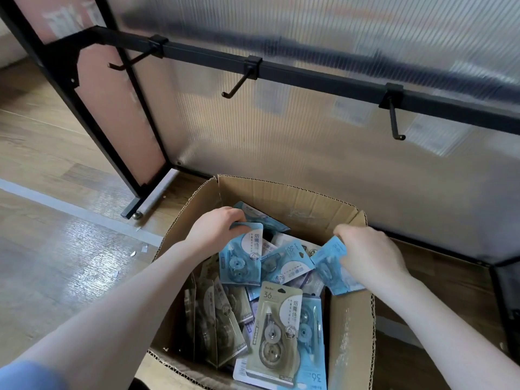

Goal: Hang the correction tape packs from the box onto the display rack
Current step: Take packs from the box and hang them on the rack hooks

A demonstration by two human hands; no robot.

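While both hands were down in the cardboard box (pixel 349 333), the left hand (pixel 216 229) pinched a blue correction tape pack (pixel 240 257) by its top; the right hand (pixel 368 254) gripped another blue pack (pixel 329 266); loads more packs sat loose inside; the rack's hooks (pixel 236 87) hung bare above.

One head-worn wide-angle view only, looking forward and steeply down from just above an open cardboard box (pixel 349 333) on the floor (pixel 56 249), near enough for both forearms to reach in from the bottom corners toward the left hand (pixel 213 229) and the right hand (pixel 371 251). Facing a display rack (pixel 309 73) with its black rail slanting across the upper frame, straight lines bowed by the lens. No second view to share any part of the scene.
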